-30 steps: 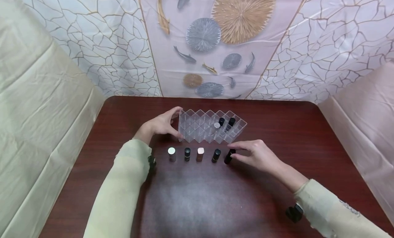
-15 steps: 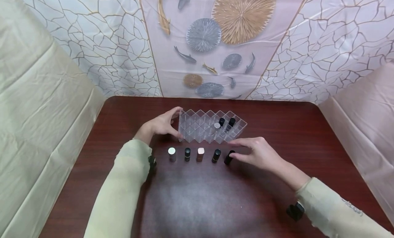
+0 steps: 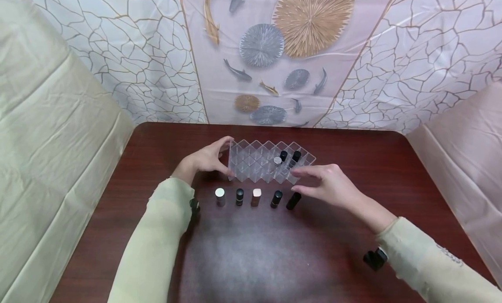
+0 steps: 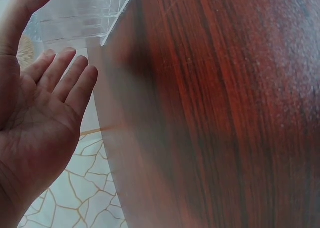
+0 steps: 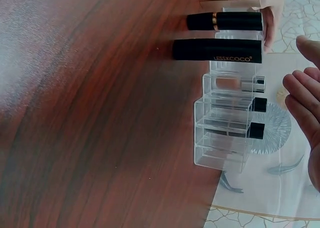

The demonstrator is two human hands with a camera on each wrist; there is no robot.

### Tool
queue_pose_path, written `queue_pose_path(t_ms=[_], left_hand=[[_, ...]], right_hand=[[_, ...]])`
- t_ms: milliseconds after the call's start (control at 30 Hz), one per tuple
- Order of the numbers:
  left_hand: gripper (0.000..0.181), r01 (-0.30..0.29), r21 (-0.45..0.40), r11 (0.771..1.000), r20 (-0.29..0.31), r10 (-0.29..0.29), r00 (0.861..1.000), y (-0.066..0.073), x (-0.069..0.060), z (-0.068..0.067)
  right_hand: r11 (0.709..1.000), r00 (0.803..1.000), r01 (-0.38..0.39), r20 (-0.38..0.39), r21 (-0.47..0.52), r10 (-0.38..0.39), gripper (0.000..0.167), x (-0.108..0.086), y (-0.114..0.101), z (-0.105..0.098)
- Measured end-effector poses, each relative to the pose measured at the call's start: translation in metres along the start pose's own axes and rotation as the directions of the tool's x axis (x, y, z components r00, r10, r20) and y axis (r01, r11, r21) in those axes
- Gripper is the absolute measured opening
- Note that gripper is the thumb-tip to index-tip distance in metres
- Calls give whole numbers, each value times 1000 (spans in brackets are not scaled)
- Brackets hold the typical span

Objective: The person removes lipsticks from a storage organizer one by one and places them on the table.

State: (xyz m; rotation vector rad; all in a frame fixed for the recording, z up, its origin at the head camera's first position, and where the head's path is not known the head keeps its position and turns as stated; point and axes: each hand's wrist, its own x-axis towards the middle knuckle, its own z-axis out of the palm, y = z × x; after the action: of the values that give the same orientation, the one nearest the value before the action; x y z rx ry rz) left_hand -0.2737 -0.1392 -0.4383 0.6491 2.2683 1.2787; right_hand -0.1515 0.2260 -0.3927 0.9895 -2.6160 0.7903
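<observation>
At the left end of a clear organizer with diamond-shaped compartments (image 3: 245, 161), my left hand (image 3: 201, 158) grips its corners between thumb and fingers. Three tubes stand in the organizer's right part: one with a silver top (image 3: 277, 160) and two with black caps (image 3: 296, 155). My right hand (image 3: 333, 187), holding nothing, hovers with thumb and fingers apart by the organizer's front right edge. Just below its fingertips stands a plain black tube (image 3: 293, 201), lettered in the right wrist view (image 5: 217, 50). To its left stands a black tube with a gold band (image 3: 276, 199).
Farther left in the same row stand a pinkish tube (image 3: 256, 197), a small black one (image 3: 239, 197) and a silver-topped one (image 3: 220, 197). The reddish-brown table (image 3: 372, 163) is bounded by a patterned cloth at the back and pale cloths at both sides.
My right hand has moved up and back from the rightmost black tube toward the organizer, its fingertips now clear of the tube. My left hand keeps its place.
</observation>
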Motion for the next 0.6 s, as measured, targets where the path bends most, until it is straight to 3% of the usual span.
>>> queue_pose_path(t_ms=[333,600], left_hand=[[108,16,15,1000,-3,-15,1000,2,-2,-1],[108,5,2,1000,2,-5,1000,1,0,-1]], right_hand=[[999,1000,-30,6,14,30,44,7,4,-2],[994,994,-101,54,51,98,44,15,6,-4]])
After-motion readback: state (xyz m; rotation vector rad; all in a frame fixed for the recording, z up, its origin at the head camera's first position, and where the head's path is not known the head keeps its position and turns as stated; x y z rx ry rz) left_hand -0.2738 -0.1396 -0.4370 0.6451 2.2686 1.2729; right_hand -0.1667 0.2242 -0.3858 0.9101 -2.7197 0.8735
